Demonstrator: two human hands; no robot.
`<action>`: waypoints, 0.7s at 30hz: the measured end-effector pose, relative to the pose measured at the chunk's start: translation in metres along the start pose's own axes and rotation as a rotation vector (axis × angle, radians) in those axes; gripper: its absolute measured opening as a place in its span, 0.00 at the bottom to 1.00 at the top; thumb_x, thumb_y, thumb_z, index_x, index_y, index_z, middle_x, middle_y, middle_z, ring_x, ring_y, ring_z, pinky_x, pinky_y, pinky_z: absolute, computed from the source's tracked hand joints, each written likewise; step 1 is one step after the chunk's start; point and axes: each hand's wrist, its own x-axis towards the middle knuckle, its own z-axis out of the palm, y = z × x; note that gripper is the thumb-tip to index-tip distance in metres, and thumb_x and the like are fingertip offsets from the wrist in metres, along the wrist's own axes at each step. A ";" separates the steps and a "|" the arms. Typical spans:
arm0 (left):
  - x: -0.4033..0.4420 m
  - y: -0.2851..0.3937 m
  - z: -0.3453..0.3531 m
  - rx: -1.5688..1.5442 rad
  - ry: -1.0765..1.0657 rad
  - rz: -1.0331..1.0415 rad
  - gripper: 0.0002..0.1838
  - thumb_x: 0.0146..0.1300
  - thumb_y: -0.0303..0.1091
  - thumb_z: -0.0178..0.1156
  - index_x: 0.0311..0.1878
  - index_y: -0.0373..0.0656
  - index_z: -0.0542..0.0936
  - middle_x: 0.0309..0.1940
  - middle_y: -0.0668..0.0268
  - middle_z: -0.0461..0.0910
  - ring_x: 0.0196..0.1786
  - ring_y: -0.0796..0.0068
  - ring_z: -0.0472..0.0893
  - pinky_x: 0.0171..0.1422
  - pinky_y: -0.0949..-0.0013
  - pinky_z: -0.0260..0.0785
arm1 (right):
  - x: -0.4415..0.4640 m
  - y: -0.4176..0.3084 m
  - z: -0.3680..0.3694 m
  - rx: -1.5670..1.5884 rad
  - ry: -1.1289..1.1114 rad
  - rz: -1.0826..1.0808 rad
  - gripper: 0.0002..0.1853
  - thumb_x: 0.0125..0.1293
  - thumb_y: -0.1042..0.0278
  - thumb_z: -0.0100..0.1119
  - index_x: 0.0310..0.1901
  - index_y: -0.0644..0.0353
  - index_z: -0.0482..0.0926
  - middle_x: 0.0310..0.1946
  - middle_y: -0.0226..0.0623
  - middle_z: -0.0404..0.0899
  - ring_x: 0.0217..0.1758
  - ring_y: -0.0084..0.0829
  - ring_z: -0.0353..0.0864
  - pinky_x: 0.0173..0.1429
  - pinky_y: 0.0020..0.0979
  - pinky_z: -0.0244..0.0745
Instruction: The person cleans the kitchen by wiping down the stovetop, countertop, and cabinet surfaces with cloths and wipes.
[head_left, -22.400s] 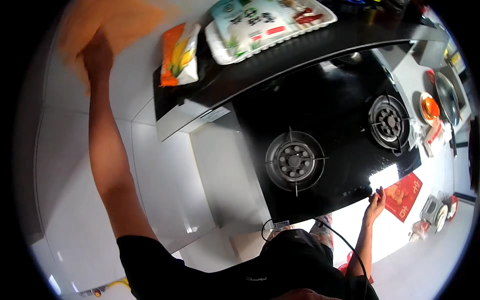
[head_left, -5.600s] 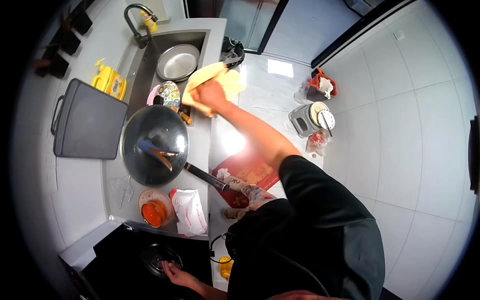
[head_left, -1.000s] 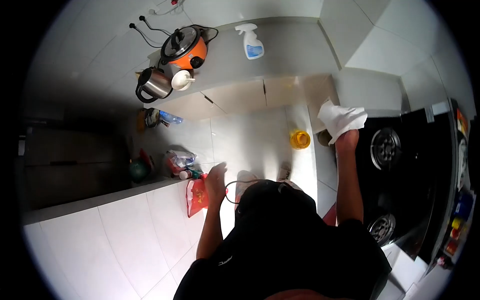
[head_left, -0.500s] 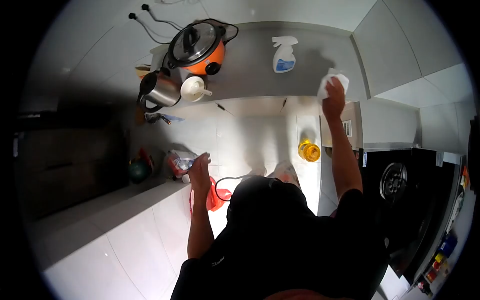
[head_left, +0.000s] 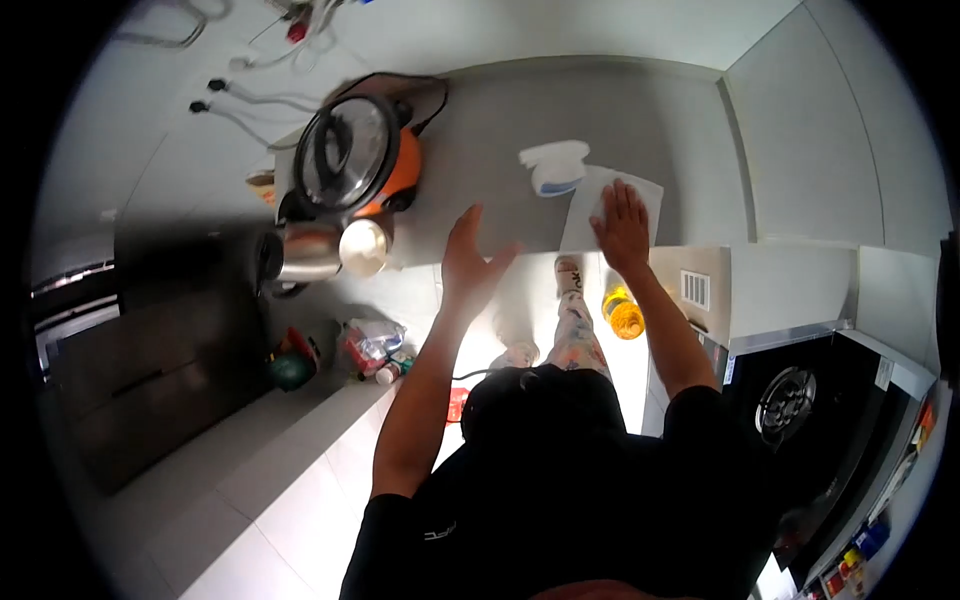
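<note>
My right hand [head_left: 624,232] lies flat on a white cloth or paper sheet [head_left: 582,226], spread out on the grey counter [head_left: 480,130]. Its fingers are stretched out over the sheet. Just left of the sheet stands a white spray bottle [head_left: 558,168] with a blue label, blurred. My left hand [head_left: 474,262] is in the air by the counter's front edge, open, thumb apart from the fingers, and slightly blurred. Nothing shows in it.
An orange electric pot [head_left: 404,172] with a glass lid stands on the counter's left, near a steel kettle [head_left: 308,254] and a white bowl [head_left: 363,248]. A yellow bottle [head_left: 625,315] is on the floor below. A black gas hob [head_left: 790,400] lies to the right.
My right hand has come down and left, and the crumpled white sheet is now spread flat under it. My left hand has risen toward the counter edge. The view has shifted.
</note>
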 end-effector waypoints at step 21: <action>0.096 0.015 0.061 -0.453 0.001 -0.015 0.32 0.54 0.30 0.80 0.63 0.40 0.81 0.57 0.60 0.84 0.60 0.66 0.84 0.64 0.62 0.79 | 0.062 0.047 0.004 -0.076 -0.024 0.162 0.40 0.77 0.42 0.52 0.79 0.63 0.59 0.84 0.53 0.50 0.87 0.51 0.49 0.87 0.53 0.42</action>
